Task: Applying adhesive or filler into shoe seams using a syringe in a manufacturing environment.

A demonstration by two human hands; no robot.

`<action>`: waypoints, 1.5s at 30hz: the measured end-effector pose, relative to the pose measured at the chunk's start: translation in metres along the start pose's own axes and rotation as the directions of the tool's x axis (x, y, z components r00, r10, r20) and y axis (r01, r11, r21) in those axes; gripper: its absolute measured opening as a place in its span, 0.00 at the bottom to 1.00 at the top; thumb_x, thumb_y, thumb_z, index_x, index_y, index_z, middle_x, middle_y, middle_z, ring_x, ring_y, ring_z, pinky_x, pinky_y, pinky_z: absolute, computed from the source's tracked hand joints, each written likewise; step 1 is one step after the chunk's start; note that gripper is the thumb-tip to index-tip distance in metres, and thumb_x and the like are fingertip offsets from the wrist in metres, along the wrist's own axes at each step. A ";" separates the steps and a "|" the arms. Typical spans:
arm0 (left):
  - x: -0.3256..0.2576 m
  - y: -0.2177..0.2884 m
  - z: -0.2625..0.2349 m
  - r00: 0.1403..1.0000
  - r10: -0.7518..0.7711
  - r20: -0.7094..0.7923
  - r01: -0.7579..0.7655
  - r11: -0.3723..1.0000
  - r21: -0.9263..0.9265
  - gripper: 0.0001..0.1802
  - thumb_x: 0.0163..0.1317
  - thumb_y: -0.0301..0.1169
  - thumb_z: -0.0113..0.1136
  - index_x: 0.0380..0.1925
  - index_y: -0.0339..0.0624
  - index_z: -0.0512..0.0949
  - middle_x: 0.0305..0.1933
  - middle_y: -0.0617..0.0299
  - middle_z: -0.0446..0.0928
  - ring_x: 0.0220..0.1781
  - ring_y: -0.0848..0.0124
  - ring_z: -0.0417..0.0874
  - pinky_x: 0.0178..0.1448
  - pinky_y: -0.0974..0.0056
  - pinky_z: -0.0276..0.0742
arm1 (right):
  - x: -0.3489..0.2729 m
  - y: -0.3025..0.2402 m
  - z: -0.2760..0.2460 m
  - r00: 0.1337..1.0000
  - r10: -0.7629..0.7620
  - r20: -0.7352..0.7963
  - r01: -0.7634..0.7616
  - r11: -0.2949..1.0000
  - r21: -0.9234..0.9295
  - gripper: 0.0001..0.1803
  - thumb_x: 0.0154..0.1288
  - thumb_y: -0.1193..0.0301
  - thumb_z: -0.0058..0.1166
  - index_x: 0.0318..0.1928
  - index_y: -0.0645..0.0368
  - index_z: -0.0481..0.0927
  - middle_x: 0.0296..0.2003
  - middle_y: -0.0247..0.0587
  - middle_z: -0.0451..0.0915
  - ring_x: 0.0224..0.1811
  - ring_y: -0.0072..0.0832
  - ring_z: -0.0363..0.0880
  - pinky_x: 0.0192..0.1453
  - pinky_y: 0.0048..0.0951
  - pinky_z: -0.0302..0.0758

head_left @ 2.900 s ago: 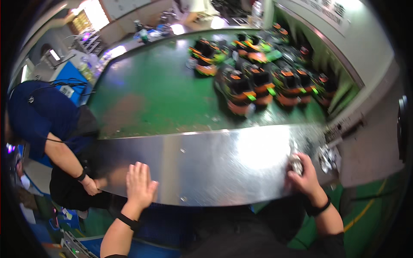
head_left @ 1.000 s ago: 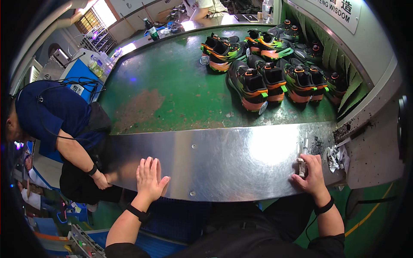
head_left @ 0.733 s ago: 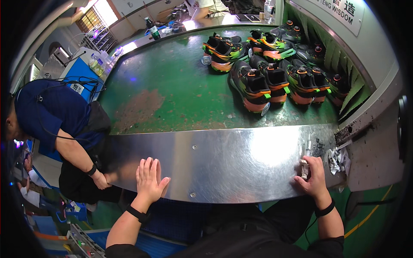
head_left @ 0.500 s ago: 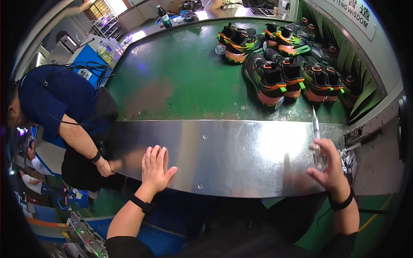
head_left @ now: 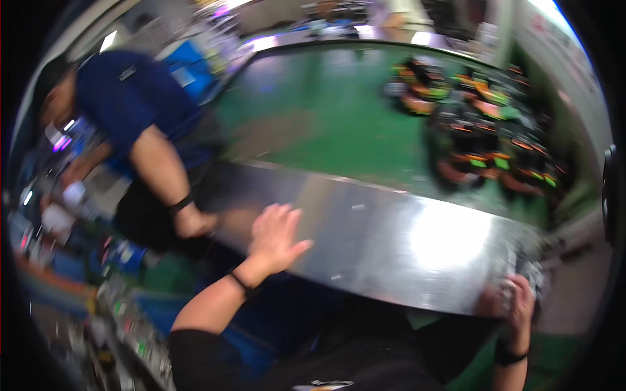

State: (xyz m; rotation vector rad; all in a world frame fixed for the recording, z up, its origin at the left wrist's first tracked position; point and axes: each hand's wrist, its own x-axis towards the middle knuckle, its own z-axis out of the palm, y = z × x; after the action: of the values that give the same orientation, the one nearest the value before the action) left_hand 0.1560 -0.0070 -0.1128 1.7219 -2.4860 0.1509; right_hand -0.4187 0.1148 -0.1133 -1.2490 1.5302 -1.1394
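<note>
My left hand [head_left: 277, 240] lies flat with spread fingers over the front edge of the shiny metal plate [head_left: 365, 228], holding nothing. My right hand [head_left: 520, 301] is at the plate's right front corner with its fingers curled. A blurred silvery shape shows at its fingertips; what it is, I cannot make out. Close beside that hand is a crumpled whitish-grey clump [head_left: 533, 275]. Several black, orange and green sneakers [head_left: 473, 140] stand grouped on the green tabletop [head_left: 326, 111] at the far right, apart from both hands.
At the left a person in a dark blue shirt [head_left: 134, 98] sits close by, a hand [head_left: 194, 221] near the plate's left end. A pale wall panel [head_left: 554, 39] borders the table on the right. Blue equipment [head_left: 189, 68] stands behind the person.
The view has swung and blurred, shifting the scene. My right hand has drawn back from the pointed silver tool's earlier place to the plate's corner, its fingers now curled. My left hand stays flat.
</note>
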 end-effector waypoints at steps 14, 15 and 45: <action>-0.004 0.006 0.029 0.985 -0.166 0.047 0.171 0.975 -0.142 0.44 0.63 0.62 0.47 0.70 0.43 0.58 0.75 0.46 0.52 0.78 0.45 0.45 0.78 0.44 0.39 | 0.032 0.064 -0.007 0.921 -0.343 0.185 0.390 0.829 -0.400 0.14 0.75 0.73 0.42 0.52 0.66 0.77 0.50 0.52 0.78 0.47 0.41 0.79 0.56 0.33 0.76; -0.004 0.006 0.026 0.984 -0.169 0.054 0.176 0.972 -0.154 0.44 0.63 0.62 0.47 0.70 0.43 0.58 0.75 0.46 0.52 0.78 0.45 0.45 0.78 0.43 0.39 | 0.032 0.063 -0.004 0.917 -0.348 0.193 0.398 0.829 -0.393 0.14 0.75 0.73 0.42 0.52 0.66 0.77 0.50 0.52 0.78 0.47 0.41 0.79 0.56 0.33 0.76; 0.001 0.010 0.032 0.976 -0.215 0.039 0.218 0.961 -0.172 0.43 0.63 0.60 0.47 0.70 0.44 0.59 0.75 0.47 0.53 0.78 0.47 0.46 0.79 0.45 0.39 | 0.049 0.102 -0.023 0.964 0.155 0.217 -0.229 0.897 0.378 0.12 0.74 0.69 0.42 0.48 0.64 0.73 0.39 0.48 0.72 0.42 0.36 0.69 0.46 0.34 0.70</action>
State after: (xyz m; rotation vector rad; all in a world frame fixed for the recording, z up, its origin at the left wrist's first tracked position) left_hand 0.1454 -0.0088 -0.1441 1.9093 -2.2251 -0.1025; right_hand -0.4718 0.0788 -0.2097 -0.8752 1.1790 -1.1055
